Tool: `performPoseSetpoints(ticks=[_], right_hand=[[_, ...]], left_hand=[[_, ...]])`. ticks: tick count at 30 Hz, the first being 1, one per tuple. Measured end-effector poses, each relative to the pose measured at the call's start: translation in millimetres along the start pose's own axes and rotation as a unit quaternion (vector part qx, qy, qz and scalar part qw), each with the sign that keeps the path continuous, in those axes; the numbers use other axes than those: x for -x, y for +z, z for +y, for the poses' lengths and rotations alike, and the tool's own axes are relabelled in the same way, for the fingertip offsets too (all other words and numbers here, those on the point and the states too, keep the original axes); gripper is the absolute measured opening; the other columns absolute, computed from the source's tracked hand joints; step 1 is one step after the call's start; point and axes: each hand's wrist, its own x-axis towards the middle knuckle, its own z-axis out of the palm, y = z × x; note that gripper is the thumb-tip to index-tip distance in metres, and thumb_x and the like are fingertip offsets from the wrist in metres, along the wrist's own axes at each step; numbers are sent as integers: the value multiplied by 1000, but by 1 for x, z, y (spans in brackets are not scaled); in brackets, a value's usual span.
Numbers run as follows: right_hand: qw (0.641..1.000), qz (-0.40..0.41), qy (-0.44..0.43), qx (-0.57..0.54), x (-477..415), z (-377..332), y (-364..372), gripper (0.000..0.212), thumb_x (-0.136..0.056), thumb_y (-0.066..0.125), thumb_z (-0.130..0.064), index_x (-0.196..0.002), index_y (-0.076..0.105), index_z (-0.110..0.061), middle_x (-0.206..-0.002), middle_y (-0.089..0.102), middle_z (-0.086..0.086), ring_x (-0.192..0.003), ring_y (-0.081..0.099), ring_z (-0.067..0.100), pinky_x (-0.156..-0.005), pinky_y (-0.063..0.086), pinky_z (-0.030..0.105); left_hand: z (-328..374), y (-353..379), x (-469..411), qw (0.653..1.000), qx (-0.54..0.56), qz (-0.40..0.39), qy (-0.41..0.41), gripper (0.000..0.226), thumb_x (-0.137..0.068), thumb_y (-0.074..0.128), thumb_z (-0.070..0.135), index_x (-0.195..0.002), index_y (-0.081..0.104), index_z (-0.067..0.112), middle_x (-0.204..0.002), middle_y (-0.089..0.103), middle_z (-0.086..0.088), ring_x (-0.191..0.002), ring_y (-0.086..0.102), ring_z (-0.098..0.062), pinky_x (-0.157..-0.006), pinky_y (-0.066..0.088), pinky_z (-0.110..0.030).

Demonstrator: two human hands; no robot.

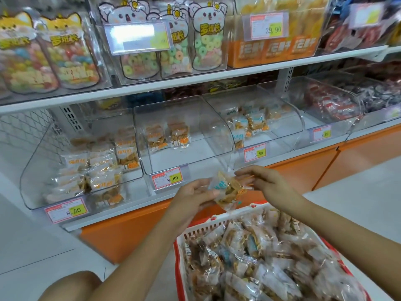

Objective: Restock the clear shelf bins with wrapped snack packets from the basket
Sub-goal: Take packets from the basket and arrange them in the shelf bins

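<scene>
A red and white basket (196, 231) at the lower right is heaped with wrapped snack packets (260, 261). Above its far rim both hands hold a small bunch of packets (227, 190) with blue and orange print. My left hand (195, 196) grips the bunch from the left and below. My right hand (260, 179) pinches it from the right. Just beyond stand clear shelf bins: the left bin (32, 170) about half full, the middle bin (184, 135) with two packets at its back, and the right bin (288, 118) with several blue-labelled packets.
Price tags reading 8.80 hang on the bin fronts (167, 179). An upper shelf (195, 81) carries candy jars and orange boxes. Further bins (334, 105) of red and dark packets stand to the right. An orange cabinet base (303, 170) runs below. My knee (71, 285) is at the lower left.
</scene>
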Motion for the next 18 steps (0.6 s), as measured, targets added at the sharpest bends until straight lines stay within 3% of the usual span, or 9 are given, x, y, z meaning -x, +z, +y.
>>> performPoseSetpoints(ticks=[2,5,8,11,15,16,18], right_hand=[[991,-25,53,-122,4,-12,-12,32,-98,37,3,-116,62,-4,-107,69,16,-90,67,11,-75,53,19],[992,-71,62,-78,8,-22,-24,34,-91,57,-31,-119,64,-14,-107,71,6,-99,68,15,-83,55,23],[996,-52,53,-47,7,-23,-25,31,-83,69,-24,-112,69,-10,-103,72,11,-94,69,20,-80,55,24],[988,-7,74,-135,4,-20,-28,25,-88,65,-19,-110,71,-8,-103,71,14,-88,68,19,-76,55,25],[958,37,125,-254,0,-12,-37,23,-91,61,-19,-104,73,-5,-108,69,22,-95,65,28,-94,51,42],[951,45,131,-277,-1,-13,-40,22,-92,59,-19,-101,74,-5,-105,70,21,-93,66,27,-91,54,40],[936,71,133,-318,-4,-14,-47,20,-92,57,-17,-94,74,-6,-95,73,17,-83,70,22,-70,59,28]], left_hand=[[7,8,-2,997,-72,-2,28,35,-73,78,15,-105,65,21,-106,69,-9,-96,69,-21,-87,56,-34],[11,23,-7,994,-98,-14,53,31,-75,77,11,-103,66,21,-106,70,-6,-97,69,-19,-86,56,-34],[13,39,-13,989,-125,-1,82,26,-79,75,17,-103,65,22,-107,68,-1,-100,67,-17,-89,55,-39],[17,53,-18,985,-144,-10,90,34,-79,76,25,-110,62,21,-108,67,3,-95,68,-10,-81,57,-29],[25,68,-26,973,-197,-13,118,42,-74,80,20,-112,60,18,-103,68,4,-86,68,-4,-67,57,-21],[27,71,-29,969,-208,-11,135,42,-73,81,21,-110,61,20,-102,68,4,-88,69,-6,-69,57,-22],[33,76,-36,961,-224,-12,162,41,-71,82,21,-106,60,25,-98,68,9,-88,68,-4,-68,56,-20]])
